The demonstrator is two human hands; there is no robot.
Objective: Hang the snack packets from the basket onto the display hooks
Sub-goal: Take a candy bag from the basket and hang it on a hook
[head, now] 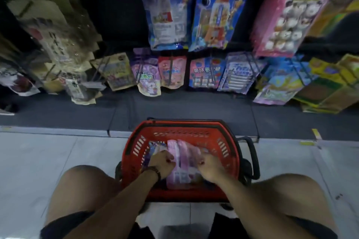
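A red plastic basket [136, 147] stands on the floor between my knees. Inside it lies a stack of pink and purple snack packets [181, 161]. My left hand [162, 163] grips the left edge of the pink packets with curled fingers. On the right side of the same stack, my right hand [210, 167] pinches the packets. Display hooks [171, 72] on the dark wall ahead carry rows of hanging packets. A purple packet [148, 77] hangs low on one hook, straight beyond the basket.
A dark base ledge [174, 110] runs along the wall behind the basket. Brown packets [64, 48] hang at the left, a large pink pack [291, 17] and yellow boxes [330, 83] at the right. My bare knees flank the basket on the grey tile floor [58, 151].
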